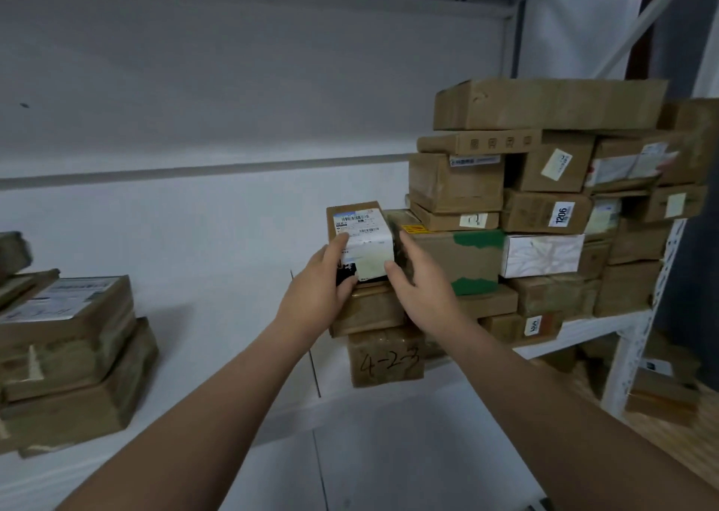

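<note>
Your left hand [316, 290] and right hand [422, 279] grip the labelled box [363, 238] from either side, on top of a narrow stack. Release it off-centre and it could tip, because the bottom box [385, 358] sits right at the edge of the shelf [583, 329].

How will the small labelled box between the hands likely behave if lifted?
Probably stiff: the labelled box shows square cardboard edges. Likely light: it is small, and the left hand and right hand grip its sides easily.
</note>
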Demonstrator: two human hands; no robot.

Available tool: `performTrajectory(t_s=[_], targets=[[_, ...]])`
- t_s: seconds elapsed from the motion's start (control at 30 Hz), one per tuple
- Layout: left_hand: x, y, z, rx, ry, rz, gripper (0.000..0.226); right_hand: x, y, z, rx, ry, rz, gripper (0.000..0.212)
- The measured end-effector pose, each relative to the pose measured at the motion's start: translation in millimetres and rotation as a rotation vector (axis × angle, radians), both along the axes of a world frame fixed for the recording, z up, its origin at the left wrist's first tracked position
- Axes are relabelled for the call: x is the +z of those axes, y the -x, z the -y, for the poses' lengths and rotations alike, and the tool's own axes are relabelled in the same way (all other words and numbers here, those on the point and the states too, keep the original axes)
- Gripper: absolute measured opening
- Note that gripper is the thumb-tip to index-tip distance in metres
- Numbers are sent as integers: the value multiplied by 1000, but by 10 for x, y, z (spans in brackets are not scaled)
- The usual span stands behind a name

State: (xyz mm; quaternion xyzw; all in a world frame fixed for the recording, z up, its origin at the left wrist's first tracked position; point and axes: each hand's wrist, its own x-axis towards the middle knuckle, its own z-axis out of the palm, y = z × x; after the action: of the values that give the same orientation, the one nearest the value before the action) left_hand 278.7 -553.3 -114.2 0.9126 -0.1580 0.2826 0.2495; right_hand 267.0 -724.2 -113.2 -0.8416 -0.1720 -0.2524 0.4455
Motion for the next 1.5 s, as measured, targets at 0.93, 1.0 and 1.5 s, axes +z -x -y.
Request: performTrajectory(t_s=[0.93, 1.0, 1.5], targets=[[-445, 1353, -1063, 183, 518, 346, 48, -215, 625, -1413, 641, -497, -157, 31], [-489, 1467, -1187, 214, 500, 326, 50, -243, 674, -1578, 686, -515, -182, 29], [273, 1471, -2537, 363, 20, 321, 48, 190, 539, -2899, 671, -517, -108, 30]])
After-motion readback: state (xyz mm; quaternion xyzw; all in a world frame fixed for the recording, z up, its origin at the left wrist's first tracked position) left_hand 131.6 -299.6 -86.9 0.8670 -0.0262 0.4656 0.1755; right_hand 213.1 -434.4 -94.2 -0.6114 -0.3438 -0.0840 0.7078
